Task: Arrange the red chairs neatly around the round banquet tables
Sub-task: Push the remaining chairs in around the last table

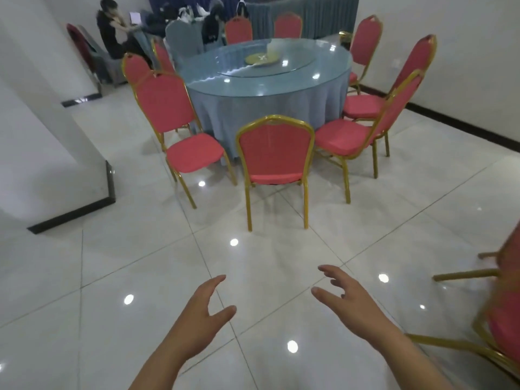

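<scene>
A round banquet table [281, 108] with a blue cloth and a glass turntable stands ahead. Several red chairs with gold frames ring it. The nearest chair [277, 153] shows me its back, its seat pointing at the table. Another chair [180, 130] stands to its left, turned sideways, and a third chair [365, 128] angles in from the right. My left hand [201, 308] and right hand [347, 294] reach forward over the floor with fingers spread, holding nothing, well short of the nearest chair.
More red chairs [503, 319] crowd the right edge, close to my right arm. A white pillar [42, 142] with a black base stands on the left. People sit at the far back left [112, 26]. Glossy tiled floor [253, 263] lies between me and the table.
</scene>
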